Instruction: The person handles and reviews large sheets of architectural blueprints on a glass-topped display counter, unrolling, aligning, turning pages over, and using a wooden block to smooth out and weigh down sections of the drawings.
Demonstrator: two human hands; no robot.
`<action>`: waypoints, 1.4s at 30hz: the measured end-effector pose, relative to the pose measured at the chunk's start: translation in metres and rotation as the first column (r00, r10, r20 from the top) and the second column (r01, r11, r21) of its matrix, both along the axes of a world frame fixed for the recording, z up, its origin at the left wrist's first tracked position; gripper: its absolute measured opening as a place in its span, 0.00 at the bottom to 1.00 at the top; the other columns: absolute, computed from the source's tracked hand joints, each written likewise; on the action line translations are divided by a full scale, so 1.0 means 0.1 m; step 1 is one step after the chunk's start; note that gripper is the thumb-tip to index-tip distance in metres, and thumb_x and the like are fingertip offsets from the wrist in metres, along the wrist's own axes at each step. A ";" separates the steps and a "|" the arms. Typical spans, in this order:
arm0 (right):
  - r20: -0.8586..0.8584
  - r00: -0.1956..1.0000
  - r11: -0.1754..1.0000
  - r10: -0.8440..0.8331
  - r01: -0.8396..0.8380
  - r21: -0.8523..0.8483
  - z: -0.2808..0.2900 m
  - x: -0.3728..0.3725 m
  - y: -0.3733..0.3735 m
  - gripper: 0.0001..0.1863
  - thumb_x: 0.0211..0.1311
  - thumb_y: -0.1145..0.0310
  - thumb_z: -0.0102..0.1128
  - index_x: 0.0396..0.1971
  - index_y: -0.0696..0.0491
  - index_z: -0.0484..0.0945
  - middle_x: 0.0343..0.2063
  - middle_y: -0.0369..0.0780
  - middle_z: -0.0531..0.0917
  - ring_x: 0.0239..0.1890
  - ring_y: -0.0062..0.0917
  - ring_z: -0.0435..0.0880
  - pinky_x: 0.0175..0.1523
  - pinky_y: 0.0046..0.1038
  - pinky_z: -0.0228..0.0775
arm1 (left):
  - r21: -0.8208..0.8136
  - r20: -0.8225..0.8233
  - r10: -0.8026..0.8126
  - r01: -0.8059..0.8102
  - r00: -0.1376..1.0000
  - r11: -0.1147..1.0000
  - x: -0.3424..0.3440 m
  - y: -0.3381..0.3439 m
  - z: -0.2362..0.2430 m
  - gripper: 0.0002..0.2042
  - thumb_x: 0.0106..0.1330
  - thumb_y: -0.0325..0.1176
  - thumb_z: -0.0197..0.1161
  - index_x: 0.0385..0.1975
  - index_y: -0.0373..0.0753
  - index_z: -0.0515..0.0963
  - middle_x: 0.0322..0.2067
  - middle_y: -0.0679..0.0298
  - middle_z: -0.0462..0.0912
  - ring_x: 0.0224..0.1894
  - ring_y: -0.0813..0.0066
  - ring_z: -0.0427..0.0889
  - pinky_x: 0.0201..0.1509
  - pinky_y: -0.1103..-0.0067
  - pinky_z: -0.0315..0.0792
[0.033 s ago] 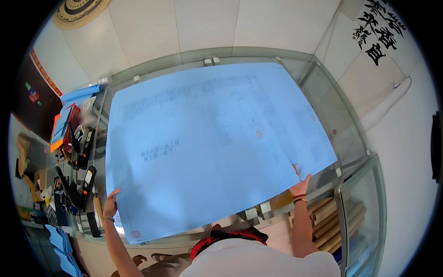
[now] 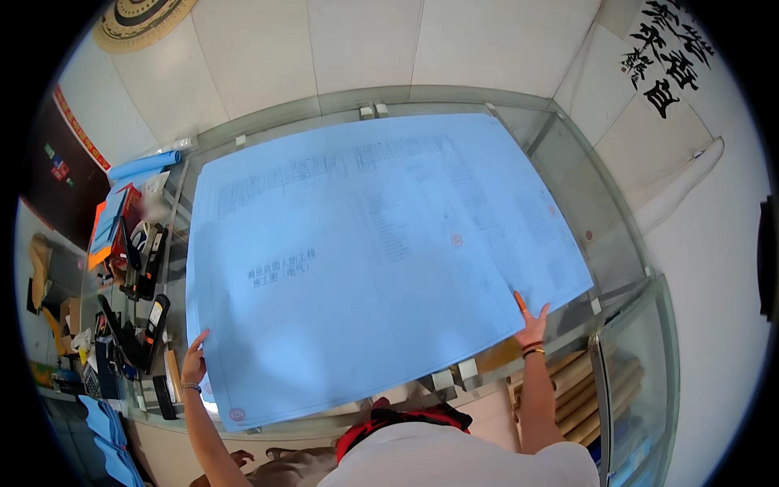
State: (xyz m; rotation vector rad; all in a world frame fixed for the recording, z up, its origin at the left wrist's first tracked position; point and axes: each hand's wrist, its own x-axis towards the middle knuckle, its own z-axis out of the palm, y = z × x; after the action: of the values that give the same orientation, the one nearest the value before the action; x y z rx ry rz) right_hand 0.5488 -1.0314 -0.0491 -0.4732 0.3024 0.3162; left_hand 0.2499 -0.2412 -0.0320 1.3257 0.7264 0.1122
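Note:
A large stack of pale blue drawing sheets (image 2: 324, 325) covers most of the glass-topped table, with faint printed lines, tables and small red round stamps. The upper sheet lies over another whose right part shows. My left hand (image 2: 195, 359), wearing a bracelet, is at the stack's left edge near the front left corner. One of its fingers stretches along the paper; the others are partly hidden. At the front right edge my right hand (image 2: 531, 327) lies open with digits spread on the sheets, an orange cover on one of them. Two bands circle that wrist.
Black heavy-duty staplers (image 2: 144, 333) and a red box (image 2: 126, 215) crowd the table's left end. A blue roll (image 2: 144, 165) lies behind them. Brown cardboard tubes (image 2: 576, 398) sit on a shelf below right, beside a glass panel (image 2: 637, 365). Another person's hand (image 2: 242, 458) shows low left.
My right hand has spread, with its orange-covered digit and another now plainer on the sheets. My left hand has shifted slightly toward the stack's outer edge. The stack looks nearly unmoved.

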 end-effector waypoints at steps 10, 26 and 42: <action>-0.082 0.820 0.422 0.566 -0.374 -0.826 -0.21 2.11 1.07 0.36 0.59 0.55 0.54 0.62 0.54 0.52 0.48 0.43 0.74 0.43 0.26 0.76 0.47 0.29 0.68 | 0.561 -0.107 0.280 -0.174 0.954 0.809 0.17 1.19 -0.76 0.24 0.65 0.41 0.48 0.55 0.32 0.63 0.47 0.56 0.73 0.48 0.68 0.72 0.52 0.75 0.64; -0.171 0.789 -0.251 0.590 -0.022 -0.968 0.17 2.44 1.69 0.33 0.45 0.52 0.65 0.46 0.63 0.72 0.44 0.49 0.77 0.46 0.34 0.76 0.49 0.29 0.67 | 0.636 -0.230 -0.052 0.191 0.972 0.747 0.87 0.56 -0.47 0.25 0.56 0.42 0.63 0.48 0.31 0.70 0.40 0.61 0.78 0.38 0.72 0.77 0.40 0.78 0.71; 0.883 0.454 0.245 0.118 0.849 -0.469 2.76 1.16 1.55 0.09 0.51 0.71 0.64 0.31 0.60 0.78 0.28 0.35 0.81 0.31 0.17 0.76 0.39 0.20 0.68 | 0.542 0.688 0.183 -0.666 0.702 0.512 0.79 -0.27 2.41 0.15 0.62 0.38 0.59 0.41 0.34 0.75 0.32 0.67 0.79 0.32 0.85 0.74 0.35 0.86 0.68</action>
State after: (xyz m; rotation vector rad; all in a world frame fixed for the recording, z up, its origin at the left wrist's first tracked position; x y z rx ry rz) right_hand 0.6646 -0.8764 0.2269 -1.6169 -0.3975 -0.8051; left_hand 0.3294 -0.2685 0.2087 1.7491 0.4909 1.3521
